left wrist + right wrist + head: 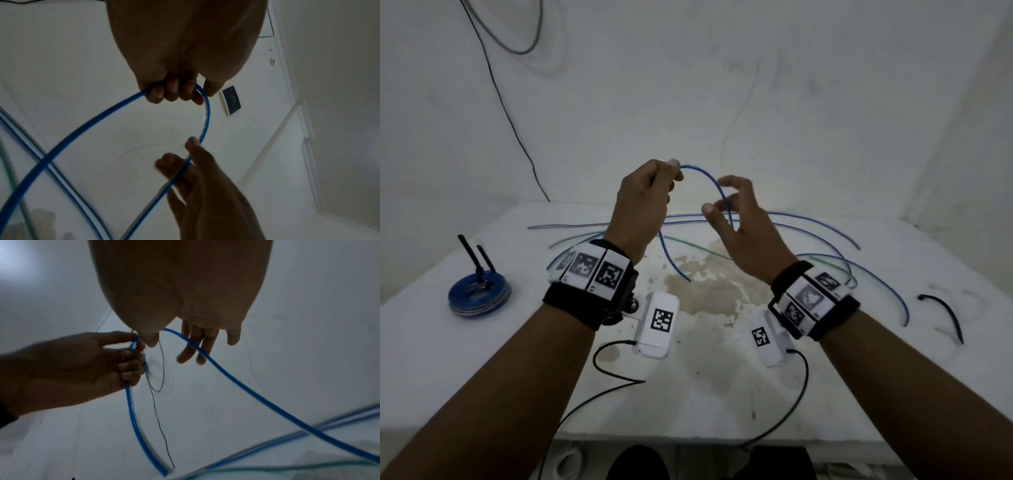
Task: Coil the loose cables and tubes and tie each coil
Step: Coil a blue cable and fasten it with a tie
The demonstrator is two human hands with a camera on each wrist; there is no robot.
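The left hand (645, 202) grips the blue tube (707, 180) near its free end, which hangs toward the table (722, 394). The tube arches rightward across the right hand (743, 226), whose fingers are loosely spread (nearest the long run).
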